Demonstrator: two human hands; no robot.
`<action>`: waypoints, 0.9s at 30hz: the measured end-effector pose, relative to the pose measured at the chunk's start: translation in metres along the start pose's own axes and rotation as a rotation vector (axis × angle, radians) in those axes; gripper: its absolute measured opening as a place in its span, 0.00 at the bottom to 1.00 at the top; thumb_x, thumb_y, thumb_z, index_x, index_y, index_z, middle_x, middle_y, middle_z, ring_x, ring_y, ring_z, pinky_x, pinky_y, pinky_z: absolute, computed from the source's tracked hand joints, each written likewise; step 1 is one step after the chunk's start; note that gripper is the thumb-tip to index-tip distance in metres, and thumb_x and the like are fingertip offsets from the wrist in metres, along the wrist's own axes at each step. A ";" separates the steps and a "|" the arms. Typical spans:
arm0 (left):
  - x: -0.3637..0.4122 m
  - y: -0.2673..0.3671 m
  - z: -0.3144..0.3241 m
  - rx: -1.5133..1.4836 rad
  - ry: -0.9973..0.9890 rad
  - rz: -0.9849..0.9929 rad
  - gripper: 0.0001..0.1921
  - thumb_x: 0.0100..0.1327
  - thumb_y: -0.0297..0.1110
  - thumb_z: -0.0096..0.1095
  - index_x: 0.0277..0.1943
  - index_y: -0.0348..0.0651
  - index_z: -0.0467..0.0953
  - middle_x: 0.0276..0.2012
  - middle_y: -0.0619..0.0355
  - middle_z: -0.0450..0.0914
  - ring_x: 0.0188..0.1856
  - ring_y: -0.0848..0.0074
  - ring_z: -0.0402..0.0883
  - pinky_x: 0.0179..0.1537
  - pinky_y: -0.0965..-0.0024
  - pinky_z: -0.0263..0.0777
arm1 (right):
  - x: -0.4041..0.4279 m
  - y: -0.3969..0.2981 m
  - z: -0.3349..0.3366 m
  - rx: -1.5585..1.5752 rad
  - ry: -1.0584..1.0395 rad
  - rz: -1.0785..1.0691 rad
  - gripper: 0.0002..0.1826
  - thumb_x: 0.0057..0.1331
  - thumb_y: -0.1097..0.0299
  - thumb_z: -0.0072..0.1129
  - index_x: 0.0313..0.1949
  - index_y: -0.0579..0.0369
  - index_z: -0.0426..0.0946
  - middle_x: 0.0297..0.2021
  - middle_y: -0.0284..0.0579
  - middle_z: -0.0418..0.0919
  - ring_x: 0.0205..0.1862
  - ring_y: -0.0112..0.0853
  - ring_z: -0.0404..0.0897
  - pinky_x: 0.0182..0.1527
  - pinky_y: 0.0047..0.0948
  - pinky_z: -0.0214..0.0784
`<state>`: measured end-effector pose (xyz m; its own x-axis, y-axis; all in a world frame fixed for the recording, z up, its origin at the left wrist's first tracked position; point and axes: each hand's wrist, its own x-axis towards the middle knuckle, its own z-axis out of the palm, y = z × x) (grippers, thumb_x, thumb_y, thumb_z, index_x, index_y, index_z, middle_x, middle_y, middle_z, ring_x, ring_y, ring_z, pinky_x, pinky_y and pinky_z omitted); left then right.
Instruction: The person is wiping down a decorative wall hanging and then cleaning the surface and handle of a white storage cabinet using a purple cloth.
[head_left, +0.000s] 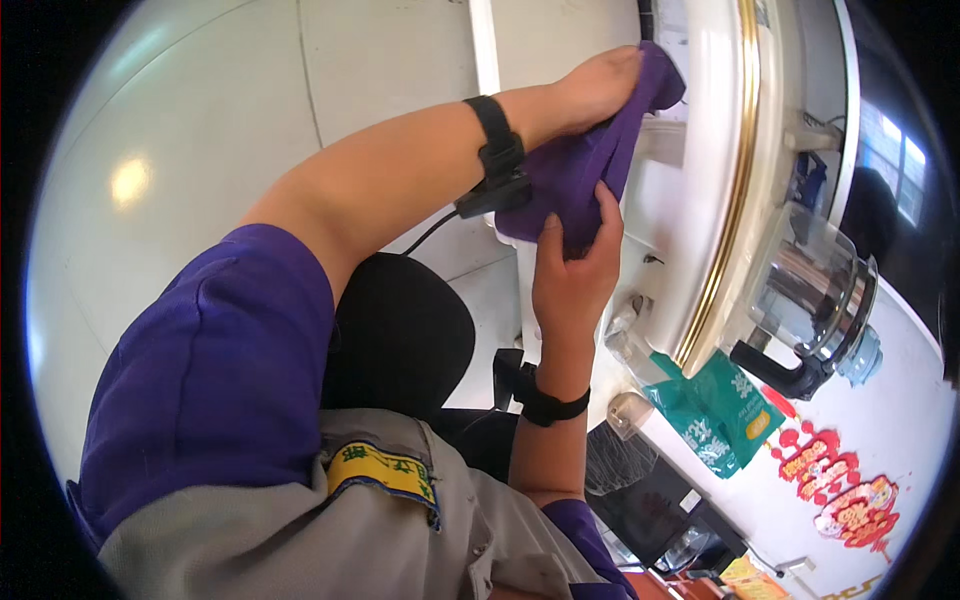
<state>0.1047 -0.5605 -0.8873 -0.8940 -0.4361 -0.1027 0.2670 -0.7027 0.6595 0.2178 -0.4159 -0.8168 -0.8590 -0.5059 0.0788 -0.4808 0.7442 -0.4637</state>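
A purple cloth (581, 169) is stretched between my two hands. My left hand (607, 82) grips it near its upper end, with the fingertips hidden behind the fabric. Lower down, my right hand (577, 262) pinches the cloth, thumb and one finger lying on it and the other fingers out of sight. Part of the cloth hangs in front of white furniture (652, 199). Each wrist wears a black strap with a small device; a black cable runs from the left one.
Right of the hands is a white furniture edge with gold trim (724, 247). Beyond it stands a clear jug with a black handle (802, 300). Green packets (720, 420), a black appliance (649, 510) and red hanging wall decorations (840, 480) are at the lower right. Pale floor tiles (225, 112) lie left.
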 end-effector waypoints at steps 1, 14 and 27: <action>0.008 -0.001 0.006 0.300 -0.083 0.178 0.17 0.70 0.37 0.37 0.46 0.36 0.73 0.40 0.44 0.80 0.41 0.59 0.80 0.46 0.62 0.73 | 0.002 -0.003 0.001 0.027 0.001 0.030 0.27 0.59 0.72 0.59 0.59 0.63 0.66 0.51 0.62 0.74 0.53 0.50 0.75 0.57 0.39 0.66; -0.010 -0.008 -0.020 0.714 -0.497 0.490 0.19 0.71 0.40 0.39 0.47 0.35 0.77 0.44 0.44 0.78 0.52 0.56 0.73 0.57 0.63 0.66 | -0.019 0.000 -0.008 -0.056 -0.152 0.151 0.26 0.61 0.71 0.56 0.59 0.63 0.66 0.53 0.63 0.73 0.54 0.54 0.74 0.58 0.41 0.65; 0.030 -0.009 -0.012 1.206 -0.795 0.631 0.20 0.70 0.40 0.38 0.50 0.37 0.77 0.67 0.46 0.61 0.64 0.52 0.62 0.66 0.58 0.57 | -0.016 -0.003 -0.014 -0.056 -0.119 0.092 0.27 0.61 0.69 0.56 0.59 0.64 0.65 0.54 0.65 0.72 0.55 0.55 0.72 0.58 0.41 0.65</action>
<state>0.0796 -0.5741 -0.9056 -0.8102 0.1937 0.5533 0.5695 0.4838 0.6645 0.2310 -0.4043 -0.8045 -0.8744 -0.4804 -0.0684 -0.4131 0.8110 -0.4143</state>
